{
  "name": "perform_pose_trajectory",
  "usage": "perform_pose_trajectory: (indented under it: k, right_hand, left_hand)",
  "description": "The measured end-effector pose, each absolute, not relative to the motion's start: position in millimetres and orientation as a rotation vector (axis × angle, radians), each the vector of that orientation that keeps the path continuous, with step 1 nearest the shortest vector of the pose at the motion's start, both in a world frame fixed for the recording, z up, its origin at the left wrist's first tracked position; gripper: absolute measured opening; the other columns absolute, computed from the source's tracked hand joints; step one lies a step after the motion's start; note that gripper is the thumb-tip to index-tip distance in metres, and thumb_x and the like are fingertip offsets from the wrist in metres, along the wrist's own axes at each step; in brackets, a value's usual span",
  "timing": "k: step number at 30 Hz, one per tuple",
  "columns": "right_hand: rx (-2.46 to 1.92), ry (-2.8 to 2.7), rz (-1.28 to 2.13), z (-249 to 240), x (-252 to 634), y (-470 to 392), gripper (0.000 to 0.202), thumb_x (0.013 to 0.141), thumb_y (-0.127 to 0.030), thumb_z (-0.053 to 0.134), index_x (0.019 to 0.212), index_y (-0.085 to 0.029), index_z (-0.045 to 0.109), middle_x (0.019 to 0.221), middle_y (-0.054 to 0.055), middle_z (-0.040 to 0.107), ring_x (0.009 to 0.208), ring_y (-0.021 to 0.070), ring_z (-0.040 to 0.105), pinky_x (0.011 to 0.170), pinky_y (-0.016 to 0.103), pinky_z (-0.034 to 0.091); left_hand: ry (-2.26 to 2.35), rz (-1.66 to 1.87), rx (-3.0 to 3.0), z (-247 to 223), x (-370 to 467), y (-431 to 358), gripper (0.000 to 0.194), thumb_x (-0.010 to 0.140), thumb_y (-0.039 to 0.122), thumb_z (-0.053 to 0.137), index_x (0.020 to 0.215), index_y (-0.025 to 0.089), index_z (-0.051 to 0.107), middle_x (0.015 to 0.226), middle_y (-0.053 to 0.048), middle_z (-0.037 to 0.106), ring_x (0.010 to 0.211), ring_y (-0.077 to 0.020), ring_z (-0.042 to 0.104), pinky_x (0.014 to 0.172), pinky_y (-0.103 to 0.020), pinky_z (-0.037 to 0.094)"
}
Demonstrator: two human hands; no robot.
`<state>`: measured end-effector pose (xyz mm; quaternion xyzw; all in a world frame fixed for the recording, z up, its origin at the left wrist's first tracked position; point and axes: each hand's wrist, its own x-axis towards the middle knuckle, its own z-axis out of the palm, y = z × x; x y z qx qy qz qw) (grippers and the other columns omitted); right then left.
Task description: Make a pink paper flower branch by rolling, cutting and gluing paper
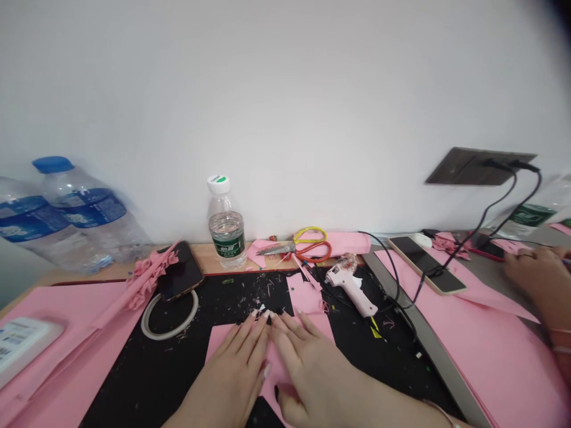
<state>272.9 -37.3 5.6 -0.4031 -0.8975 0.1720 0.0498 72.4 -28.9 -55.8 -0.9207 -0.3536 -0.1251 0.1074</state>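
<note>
Both of my hands lie flat, side by side, on a sheet of pink paper on the black mat. My left hand has its fingers stretched forward over the paper's left part. Beside it, my right hand presses down with fingers extended, its thumb bent near the lower edge of the sheet. The fingertips of the two hands nearly meet. Just beyond them lies a smaller pink paper piece. Much of the sheet is hidden under the hands.
Scissors, a glue gun with its cord, a water bottle, a tape ring and a phone surround the mat. Larger bottles stand left. Another person's hand is at right, near a second phone.
</note>
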Motion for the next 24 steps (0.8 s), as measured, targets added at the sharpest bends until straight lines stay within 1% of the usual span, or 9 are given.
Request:
perform_pose_trajectory:
  k: [2,4,8,10,13,15,18,21,24]
  right_hand:
    - [-1.256,-2.707,0.452,0.9,272.3,-39.0,0.064,0.089,-0.038,0.041,0.141,0.000,0.035,0.147,0.020,0.035,0.136,0.0332,0.030,0.114,0.045,0.021]
    - [-1.296,-2.691,0.394,-1.9,273.8,-40.3,0.063,0.092,-0.040,0.037,0.140,0.000,0.036,0.144,0.021,0.039,0.134,0.0331,0.033,0.113,0.045,0.024]
    - [-1.392,-2.664,0.314,-1.7,281.6,-41.7,0.062,0.092,-0.042,0.037,0.139,-0.002,0.039,0.140,0.020,0.046,0.131,0.0334,0.040,0.110,0.046,0.031]
    - [-1.450,-2.662,0.299,0.1,287.5,-42.5,0.061,0.092,-0.041,0.038,0.139,-0.002,0.040,0.138,0.020,0.048,0.129,0.0332,0.042,0.109,0.046,0.033]
    - [-1.482,-2.664,0.255,2.1,297.5,-44.8,0.061,0.091,-0.039,0.040,0.138,0.001,0.041,0.137,0.021,0.049,0.128,0.0325,0.045,0.109,0.045,0.034]
    - [-1.484,-2.654,0.191,2.0,303.6,-46.5,0.061,0.091,-0.038,0.042,0.136,0.003,0.041,0.136,0.022,0.050,0.126,0.0326,0.047,0.108,0.046,0.036]
    - [-1.482,-2.633,0.081,0.0,310.7,-48.6,0.060,0.090,-0.036,0.046,0.136,0.002,0.041,0.133,0.022,0.052,0.123,0.0321,0.050,0.106,0.047,0.039]
    - [-1.480,-2.618,-0.041,-3.3,316.9,-50.1,0.059,0.088,-0.032,0.050,0.136,0.001,0.042,0.130,0.022,0.055,0.120,0.0316,0.053,0.103,0.047,0.043]
    - [-1.499,-2.595,-0.179,-7.1,323.3,-52.2,0.058,0.087,-0.032,0.052,0.133,0.002,0.044,0.126,0.022,0.058,0.116,0.0329,0.056,0.099,0.048,0.047]
  left_hand:
    - [-1.066,-0.346,-2.738,-52.6,72.0,-29.1,0.053,0.090,0.019,0.039,0.143,0.013,0.037,0.140,-0.013,0.049,0.127,-0.0290,0.047,0.102,-0.040,0.036]
    - [-1.109,-0.334,-2.766,-48.6,71.7,-29.1,0.048,0.091,0.020,0.040,0.139,0.014,0.044,0.141,-0.012,0.048,0.127,-0.0275,0.047,0.103,-0.038,0.037]
    - [-1.213,-0.298,-2.835,-39.4,68.5,-28.9,0.046,0.093,0.023,0.038,0.137,0.015,0.046,0.140,-0.010,0.049,0.126,-0.0252,0.049,0.100,-0.037,0.042]
    - [-1.268,-0.257,-2.858,-35.9,64.0,-28.9,0.045,0.093,0.024,0.038,0.137,0.016,0.046,0.140,-0.009,0.049,0.126,-0.0256,0.049,0.099,-0.039,0.044]
    - [-1.346,-0.218,-2.858,-33.6,53.0,-29.4,0.045,0.093,0.024,0.039,0.138,0.017,0.045,0.141,-0.008,0.047,0.126,-0.0263,0.049,0.100,-0.042,0.044]
    - [-1.378,-0.201,-2.838,-33.2,44.3,-30.2,0.046,0.093,0.024,0.038,0.138,0.016,0.045,0.141,-0.009,0.047,0.126,-0.0267,0.049,0.100,-0.043,0.044]
    - [-1.413,-0.133,-2.789,-31.8,32.9,-31.5,0.046,0.094,0.023,0.036,0.137,0.013,0.046,0.140,-0.011,0.047,0.126,-0.0275,0.049,0.099,-0.044,0.046]
    - [-1.449,-0.075,-2.752,-29.1,26.6,-32.0,0.046,0.094,0.022,0.033,0.137,0.011,0.046,0.142,-0.011,0.045,0.127,-0.0274,0.048,0.099,-0.045,0.046]
    - [-1.439,-0.049,-2.744,-27.8,24.7,-31.9,0.046,0.094,0.021,0.032,0.136,0.010,0.047,0.141,-0.011,0.045,0.127,-0.0275,0.048,0.099,-0.046,0.045]
